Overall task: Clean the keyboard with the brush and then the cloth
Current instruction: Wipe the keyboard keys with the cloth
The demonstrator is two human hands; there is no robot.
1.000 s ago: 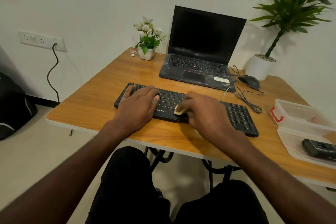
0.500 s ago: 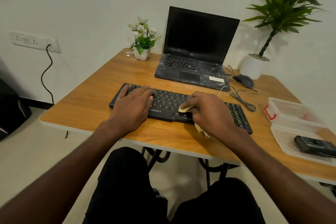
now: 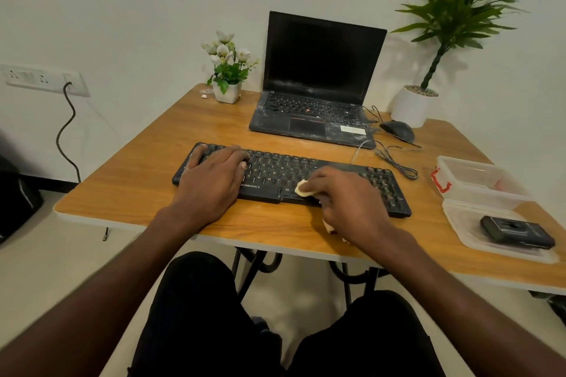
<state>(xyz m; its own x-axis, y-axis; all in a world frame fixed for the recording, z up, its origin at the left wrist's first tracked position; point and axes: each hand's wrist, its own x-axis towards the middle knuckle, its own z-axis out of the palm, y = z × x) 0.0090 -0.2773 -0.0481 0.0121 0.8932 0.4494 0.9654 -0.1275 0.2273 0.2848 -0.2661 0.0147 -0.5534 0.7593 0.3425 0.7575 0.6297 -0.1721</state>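
A black keyboard [image 3: 275, 171] lies across the near part of the wooden table [image 3: 147, 180]. My left hand [image 3: 211, 184] rests flat on its left half with the fingers spread over the keys. My right hand [image 3: 346, 202] grips a pale yellow cloth [image 3: 301, 188] and presses it on the keyboard's front edge, right of the middle. A bit of the cloth also shows under my wrist. No brush is in view.
An open dusty laptop [image 3: 315, 95] stands behind the keyboard, with a mouse [image 3: 396, 130] and loose cable [image 3: 395, 159] to its right. A small flower pot [image 3: 228, 76] and a large potted plant [image 3: 413, 104] stand at the back. Clear plastic containers [image 3: 477, 190] hold a black device [image 3: 517, 232] at right.
My right hand with the cloth has slid a little along the front of the keyboard. My left hand has stayed on the left half.
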